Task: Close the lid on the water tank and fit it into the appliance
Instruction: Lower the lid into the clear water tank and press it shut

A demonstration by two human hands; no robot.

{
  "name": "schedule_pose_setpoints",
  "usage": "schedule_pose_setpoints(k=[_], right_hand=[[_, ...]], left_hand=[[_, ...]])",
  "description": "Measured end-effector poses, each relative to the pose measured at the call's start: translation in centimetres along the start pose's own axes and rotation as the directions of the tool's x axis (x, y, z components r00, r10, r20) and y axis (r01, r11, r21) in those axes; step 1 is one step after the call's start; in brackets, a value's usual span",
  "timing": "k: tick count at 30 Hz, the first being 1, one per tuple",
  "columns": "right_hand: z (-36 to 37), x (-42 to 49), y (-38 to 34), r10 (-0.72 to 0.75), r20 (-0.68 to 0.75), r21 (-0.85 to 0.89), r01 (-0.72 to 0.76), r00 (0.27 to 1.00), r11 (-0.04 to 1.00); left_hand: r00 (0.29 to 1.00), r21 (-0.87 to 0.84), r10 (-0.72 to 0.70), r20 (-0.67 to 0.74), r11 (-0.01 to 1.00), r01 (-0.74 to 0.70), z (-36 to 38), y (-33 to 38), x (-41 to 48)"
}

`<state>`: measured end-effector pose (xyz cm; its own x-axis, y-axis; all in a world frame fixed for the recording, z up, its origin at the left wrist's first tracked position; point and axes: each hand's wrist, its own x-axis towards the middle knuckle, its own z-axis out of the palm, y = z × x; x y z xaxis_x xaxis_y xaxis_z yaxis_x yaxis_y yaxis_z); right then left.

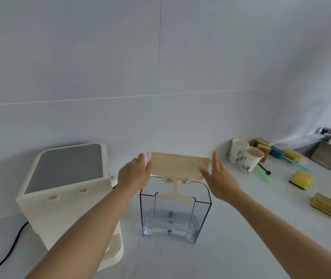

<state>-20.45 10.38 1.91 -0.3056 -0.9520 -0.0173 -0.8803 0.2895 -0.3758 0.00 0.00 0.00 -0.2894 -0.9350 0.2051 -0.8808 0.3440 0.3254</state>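
- The clear water tank (175, 210) stands upright on the white tabletop (241, 238), its long axis vertical and its open mouth up.
- Its cream lid (177, 165) stands raised on the hinge at the tank's far rim, its long edge running left to right.
- The left hand (135, 174) grips the lid's left end; the right hand (219, 176), fingers straight, presses flat on the right end.
- The cream appliance (66, 190) sits just left of the tank.
- Two paper cups (245, 156) and yellow sponges (300, 179) lie to the tank's right.
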Motion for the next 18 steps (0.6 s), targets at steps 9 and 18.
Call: schedule_pose_setpoints(k=[9,18], right_hand=[[-1.0,2.5,-0.2,0.152,-0.012,0.246,-0.144,0.988,0.959],[-0.4,3.8,-0.3,0.194,-0.037,0.461,-0.155,0.980,0.874]], left_hand=[[0.982,-0.222,-0.166,0.090,0.958,0.183,-0.1,0.5,3.3],[0.974,-0.178,-0.177,0.144,0.963,0.201,-0.1,0.9,4.6]])
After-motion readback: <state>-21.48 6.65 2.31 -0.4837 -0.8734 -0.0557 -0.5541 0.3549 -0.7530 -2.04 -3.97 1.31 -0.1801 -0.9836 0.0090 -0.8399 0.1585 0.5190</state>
